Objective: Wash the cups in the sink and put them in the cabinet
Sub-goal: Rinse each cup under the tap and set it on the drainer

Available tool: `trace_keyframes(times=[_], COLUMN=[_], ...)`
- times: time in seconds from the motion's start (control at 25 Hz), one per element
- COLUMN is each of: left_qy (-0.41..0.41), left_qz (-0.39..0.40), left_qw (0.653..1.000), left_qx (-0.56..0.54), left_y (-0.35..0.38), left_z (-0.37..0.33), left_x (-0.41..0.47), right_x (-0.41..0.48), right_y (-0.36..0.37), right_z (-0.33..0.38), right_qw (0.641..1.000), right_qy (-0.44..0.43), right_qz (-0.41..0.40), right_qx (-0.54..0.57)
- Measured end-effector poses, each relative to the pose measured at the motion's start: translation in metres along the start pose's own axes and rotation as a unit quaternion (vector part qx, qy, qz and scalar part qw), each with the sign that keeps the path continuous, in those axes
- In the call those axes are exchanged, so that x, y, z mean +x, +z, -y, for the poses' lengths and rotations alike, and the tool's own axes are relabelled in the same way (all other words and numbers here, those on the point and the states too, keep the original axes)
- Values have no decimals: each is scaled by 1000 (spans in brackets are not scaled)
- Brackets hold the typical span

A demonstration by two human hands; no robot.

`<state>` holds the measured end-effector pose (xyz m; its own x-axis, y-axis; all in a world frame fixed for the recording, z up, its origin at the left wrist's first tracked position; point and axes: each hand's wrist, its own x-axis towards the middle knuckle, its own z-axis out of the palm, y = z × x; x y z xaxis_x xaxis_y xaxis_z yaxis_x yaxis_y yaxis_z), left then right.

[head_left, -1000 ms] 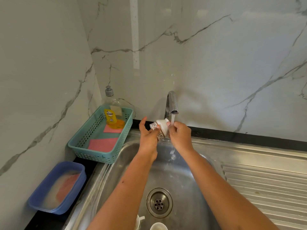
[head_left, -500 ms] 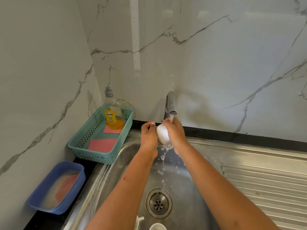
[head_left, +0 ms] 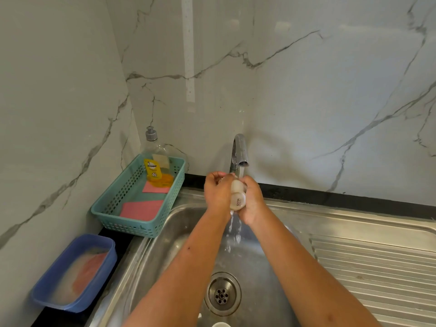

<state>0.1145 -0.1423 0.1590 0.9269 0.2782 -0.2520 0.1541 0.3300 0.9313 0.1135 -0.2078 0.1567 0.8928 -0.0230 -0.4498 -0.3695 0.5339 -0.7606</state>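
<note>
Cup rinsed under the tap
Both the left hand and right hand closed around a white cup marked "SISTA", beneath the running faucet.

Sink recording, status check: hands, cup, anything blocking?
Left hand and right hand both in a grip on the white cup, under the running faucet. Another cup waits at the sink's near edge. Nothing blocking.

Both hands cupped, grips closed.
</note>
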Motion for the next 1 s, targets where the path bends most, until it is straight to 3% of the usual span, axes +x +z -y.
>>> trace_keyframes(times=[0.16, 0.28, 0.36, 0.44, 0.56, 0.72, 0.84, 0.92, 1.0], left_qy=[-71, -180, -260, -283, -228, -151, -72, 49, 184], left_qz=[61, 103, 145, 186, 217, 165, 104, 78, 48], left_qw=[995, 978, 954, 937, 944, 970, 992, 995, 975], left_qx=[36, 31, -36, -86, -97, -99, -30, 32, 115], left_y=[4, 0, -5, -10, -12, -9, -7, -10, -17], left_z=[8, 3, -3, -7, 2, 14, 15, 20, 21], left_x=[-4, -8, -9, -11, -13, -10, -14, -13, -8], right_x=[3, 2, 1, 1, 3, 2, -2, -6, -6], right_y=[-3, -5, -4, -3, 0, 2, 0, -3, -6], right_z=[-5, 1, 5, 9, 21, 27, 30, 40, 44], right_qw=[995, 974, 935, 894, 855, 819, 838, 852, 876], right_qy=[-69, -145, -195, -246, -294, -293, -194, -115, -50], right_qz=[-70, -106, -101, -102, -120, -154, -68, -8, 43], right_qx=[-20, -141, -279, -360, -411, -469, -505, -511, -477])
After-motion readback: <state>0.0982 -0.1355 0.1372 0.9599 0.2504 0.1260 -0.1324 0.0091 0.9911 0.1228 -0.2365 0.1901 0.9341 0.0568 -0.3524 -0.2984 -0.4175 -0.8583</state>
